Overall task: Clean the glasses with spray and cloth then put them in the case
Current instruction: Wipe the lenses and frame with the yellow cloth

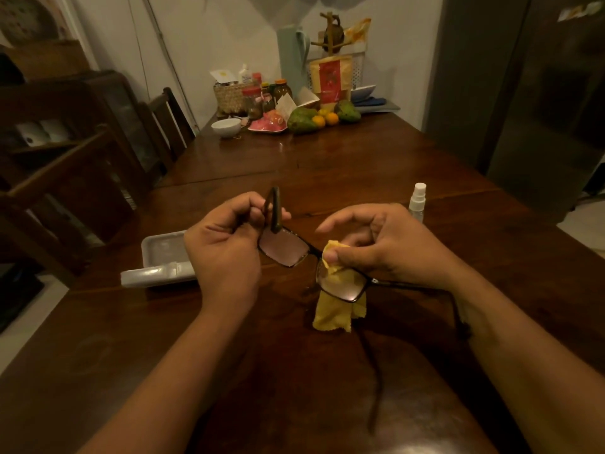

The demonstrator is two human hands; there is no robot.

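Note:
Dark-framed glasses are held above the brown wooden table. My left hand grips the frame at its left hinge, and that temple sticks up folded. My right hand pinches a yellow cloth over the upper edge of the right lens, thumb in front; the cloth hangs down behind the lens. The other temple runs back under my right wrist. An open grey glasses case lies on the table left of my left hand. A small clear spray bottle with a white cap stands behind my right hand.
At the table's far end stand a white bowl, jars, a woven basket, fruit, a pale jug and a food packet. Dark wooden chairs and a cabinet line the left side. A dark fridge stands at the right.

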